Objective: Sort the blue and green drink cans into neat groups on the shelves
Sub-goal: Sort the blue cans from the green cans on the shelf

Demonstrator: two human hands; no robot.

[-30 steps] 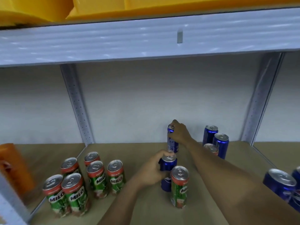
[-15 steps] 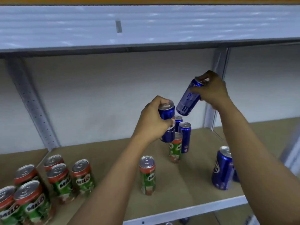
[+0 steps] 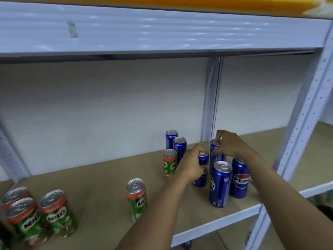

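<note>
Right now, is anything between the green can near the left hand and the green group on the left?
Yes. Another green can stands alone on the shelf, between that green can and the green group.

Both bare forearms reach forward from the lower edge of the view, the left rising from about 6 o'clock, the right from about 4 o'clock, converging toward 1 o'clock. The left hand is turned with its back to the camera, fingers curled round the upper body of a blue can. The right hand arches from above, wrist bent, fingertips pinching the rim of another blue can just behind the first
</note>
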